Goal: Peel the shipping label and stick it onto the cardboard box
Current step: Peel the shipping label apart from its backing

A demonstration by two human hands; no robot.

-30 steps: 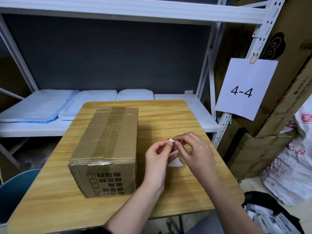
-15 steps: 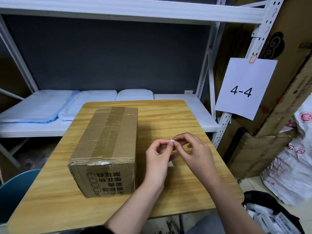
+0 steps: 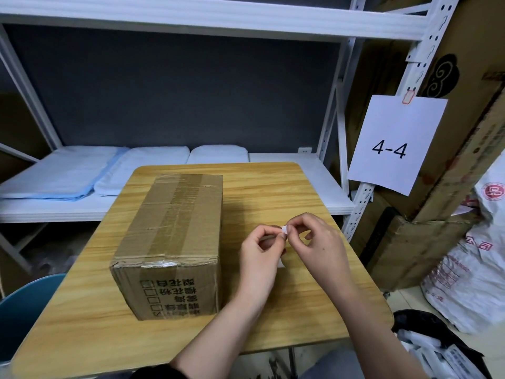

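A taped cardboard box (image 3: pixel 175 236) lies on the left half of the wooden table (image 3: pixel 273 187), printed characters on its near face. To its right, above the table, my left hand (image 3: pixel 259 258) and my right hand (image 3: pixel 319 244) meet fingertip to fingertip and pinch a small white shipping label (image 3: pixel 284 231) by its top corner. Most of the label hangs hidden between and behind the hands; a white bit shows below at the left hand's edge. Both hands are clear of the box.
White metal shelving (image 3: pixel 191 20) stands behind the table, with folded blue and white cloths (image 3: pixel 68 176) on its lower shelf. A "4-4" sign (image 3: pixel 393 146) hangs on the right upright. Cardboard cartons (image 3: pixel 426 242) and bags (image 3: pixel 481 269) crowd the right; a blue chair (image 3: pixel 27 305) is at lower left.
Both hands stay together on the label and have shifted slightly. Less of the white sheet shows below the hands than a second ago.
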